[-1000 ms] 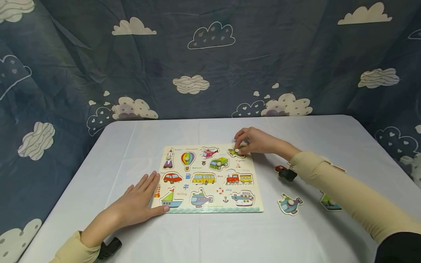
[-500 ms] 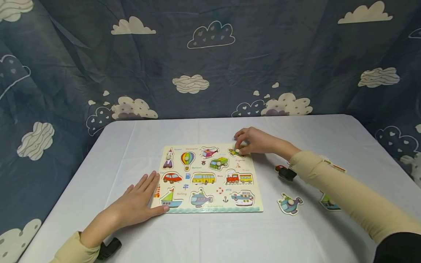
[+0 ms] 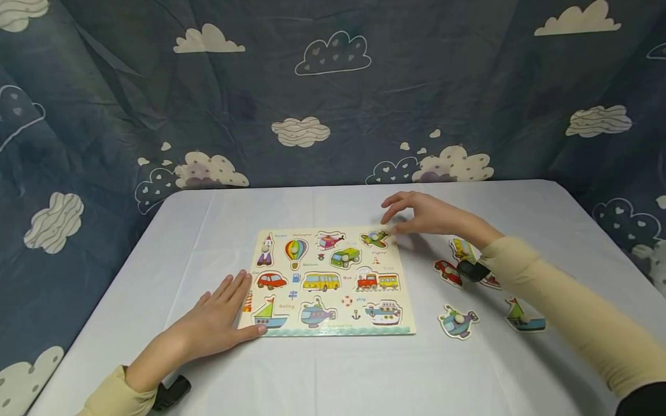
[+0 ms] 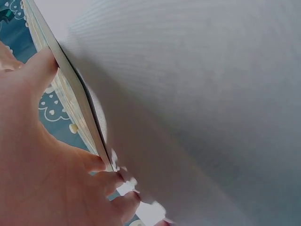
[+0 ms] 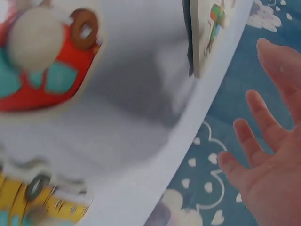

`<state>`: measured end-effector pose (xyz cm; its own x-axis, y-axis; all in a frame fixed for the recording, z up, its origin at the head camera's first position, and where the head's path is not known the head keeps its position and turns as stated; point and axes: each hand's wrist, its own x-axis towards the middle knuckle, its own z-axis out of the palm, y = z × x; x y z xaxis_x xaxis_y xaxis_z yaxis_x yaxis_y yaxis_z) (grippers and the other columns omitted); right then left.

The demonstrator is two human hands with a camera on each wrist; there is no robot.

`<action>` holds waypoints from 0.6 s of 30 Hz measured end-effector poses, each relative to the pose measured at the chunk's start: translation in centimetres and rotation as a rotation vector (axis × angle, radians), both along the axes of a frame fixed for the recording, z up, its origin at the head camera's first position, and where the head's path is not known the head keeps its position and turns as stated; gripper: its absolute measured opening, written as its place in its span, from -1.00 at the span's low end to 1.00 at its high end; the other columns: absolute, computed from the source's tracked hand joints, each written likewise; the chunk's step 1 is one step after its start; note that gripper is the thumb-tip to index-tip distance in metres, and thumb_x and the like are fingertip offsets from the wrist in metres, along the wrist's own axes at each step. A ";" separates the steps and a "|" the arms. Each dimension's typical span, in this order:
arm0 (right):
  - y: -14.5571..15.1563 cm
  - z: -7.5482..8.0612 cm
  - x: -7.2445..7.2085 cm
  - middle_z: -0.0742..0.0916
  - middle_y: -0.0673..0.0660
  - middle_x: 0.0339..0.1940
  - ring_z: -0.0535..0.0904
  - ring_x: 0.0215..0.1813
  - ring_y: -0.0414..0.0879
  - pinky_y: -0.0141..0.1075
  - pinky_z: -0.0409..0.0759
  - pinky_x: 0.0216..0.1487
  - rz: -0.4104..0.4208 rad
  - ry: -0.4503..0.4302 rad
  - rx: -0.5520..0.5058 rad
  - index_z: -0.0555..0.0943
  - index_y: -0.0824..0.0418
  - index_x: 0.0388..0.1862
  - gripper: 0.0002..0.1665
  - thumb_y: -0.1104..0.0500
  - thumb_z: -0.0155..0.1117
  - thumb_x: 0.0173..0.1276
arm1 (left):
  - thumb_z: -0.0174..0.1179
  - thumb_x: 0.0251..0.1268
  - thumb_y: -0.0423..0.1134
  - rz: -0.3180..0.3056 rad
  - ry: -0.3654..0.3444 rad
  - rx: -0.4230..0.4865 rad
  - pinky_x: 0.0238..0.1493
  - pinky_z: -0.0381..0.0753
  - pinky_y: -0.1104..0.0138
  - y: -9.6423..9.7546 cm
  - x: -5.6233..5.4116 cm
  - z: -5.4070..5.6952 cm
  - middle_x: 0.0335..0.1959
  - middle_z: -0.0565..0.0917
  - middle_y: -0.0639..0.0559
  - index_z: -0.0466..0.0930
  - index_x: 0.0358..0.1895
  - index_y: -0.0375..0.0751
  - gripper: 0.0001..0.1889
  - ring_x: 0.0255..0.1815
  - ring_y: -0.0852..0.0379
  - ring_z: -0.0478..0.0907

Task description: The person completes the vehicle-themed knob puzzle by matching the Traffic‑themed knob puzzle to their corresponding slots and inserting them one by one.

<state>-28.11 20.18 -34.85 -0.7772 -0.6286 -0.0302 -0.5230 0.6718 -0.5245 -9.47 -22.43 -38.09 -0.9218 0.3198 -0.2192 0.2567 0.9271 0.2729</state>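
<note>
Across the white cloth-covered table (image 3: 338,375), a flat, cream-coloured rectangular puzzle board (image 3: 408,315) printed with bright vehicles lay between the two hands, its long axis running left to right. Flat along its left edge, the left hand (image 3: 221,318) rested with fingers extended, thumb over the near corner, grasping nothing. By the far right corner hung the right hand (image 3: 424,214), fingers parted and gently bent, holding nothing; the right wrist view showed it apart from the board. Just below its thumb, a green airplane-shaped piece (image 3: 374,238) sat on the board. To the board's right lay loose pieces with pale knobs: a blue-and-purple submarine piece (image 3: 457,323), a green-sailed boat piece (image 3: 525,319), a red car piece (image 3: 448,273) and a yellow bus piece (image 3: 462,249). The right arm was much the nearer to these; car and bus lay between its wrist and the board, partly covered.
</note>
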 end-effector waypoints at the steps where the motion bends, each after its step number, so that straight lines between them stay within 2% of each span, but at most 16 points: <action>1: 0.3 0.1 0.1 0.55 0.13 0.30 0.32 0.39 0.14 0.19 0.24 0.33 -0.005 0.002 -0.001 0.76 0.08 -0.07 -0.71 0.23 0.47 0.20 | -0.02 0.16 0.55 0.000 -0.002 -0.001 0.34 0.01 -0.32 0.0 0.0 0.0 0.59 -0.04 -0.21 -0.10 0.57 -0.31 0.17 0.56 -0.25 -0.13; 7: 2.6 0.6 1.0 0.57 0.17 0.28 0.34 0.37 0.16 0.20 0.27 0.31 -0.040 0.006 -0.005 0.76 0.12 -0.08 -0.72 0.24 0.47 0.20 | -0.02 0.16 0.54 0.000 -0.007 -0.005 0.34 0.01 -0.32 0.0 0.0 0.0 0.59 -0.05 -0.21 -0.10 0.57 -0.31 0.17 0.56 -0.25 -0.14; 18: 6.9 1.2 2.8 0.57 0.26 0.26 0.32 0.36 0.24 0.33 0.23 0.27 -0.117 -0.017 -0.003 0.75 0.15 -0.05 -0.74 0.21 0.44 0.27 | -0.02 0.15 0.56 0.006 -0.005 -0.007 0.35 0.00 -0.31 0.0 0.0 -0.1 0.59 -0.05 -0.20 -0.09 0.57 -0.32 0.18 0.56 -0.24 -0.15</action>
